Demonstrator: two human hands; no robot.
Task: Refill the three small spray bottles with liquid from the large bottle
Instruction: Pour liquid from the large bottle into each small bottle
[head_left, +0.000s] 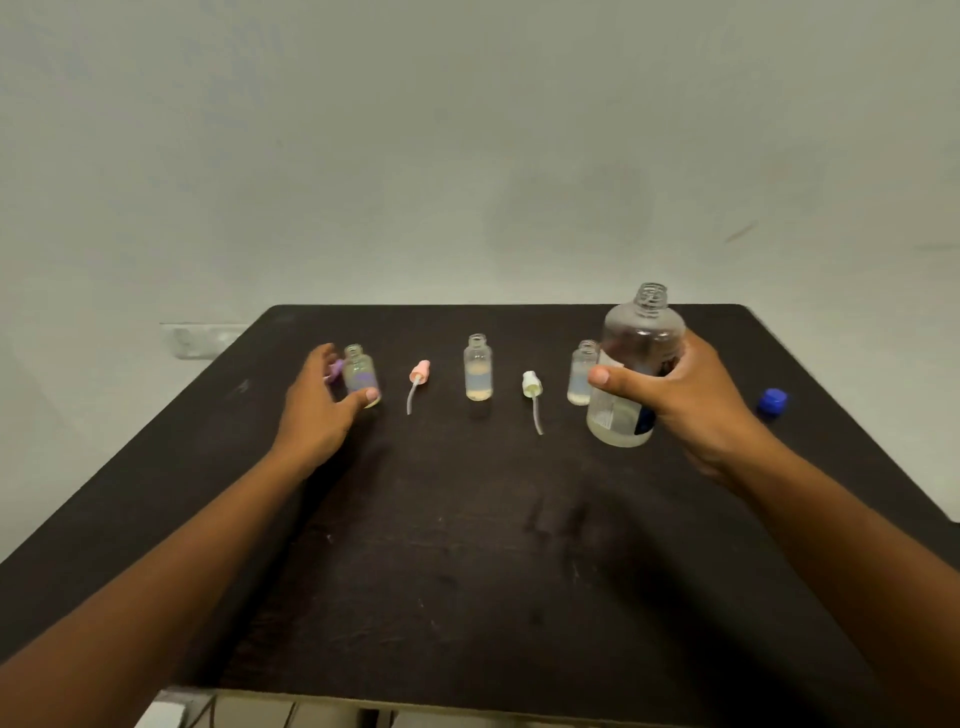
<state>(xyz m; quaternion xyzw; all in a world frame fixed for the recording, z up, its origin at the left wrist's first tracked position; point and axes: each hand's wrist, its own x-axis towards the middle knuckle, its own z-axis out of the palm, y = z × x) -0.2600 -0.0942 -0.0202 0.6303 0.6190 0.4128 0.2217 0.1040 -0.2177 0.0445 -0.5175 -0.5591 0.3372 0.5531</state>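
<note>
Three small clear bottles stand uncapped in a row on the dark table (467, 545). My left hand (317, 410) grips the left small bottle (359, 373), thumb on its front; a purple spray cap (335, 368) shows behind my fingers. The middle small bottle (478, 368) stands free, about half full. The right small bottle (583, 371) is partly hidden behind the large clear bottle (636, 358). My right hand (691, 400) grips that large bottle, which is open-necked, nearly upright and holds a little liquid at the bottom.
A pink spray head (420, 375) with its tube lies between the left and middle bottles. A white spray head (532, 387) with tube lies right of the middle bottle. The blue cap (772, 401) sits near the table's right edge. A pale wall rises behind.
</note>
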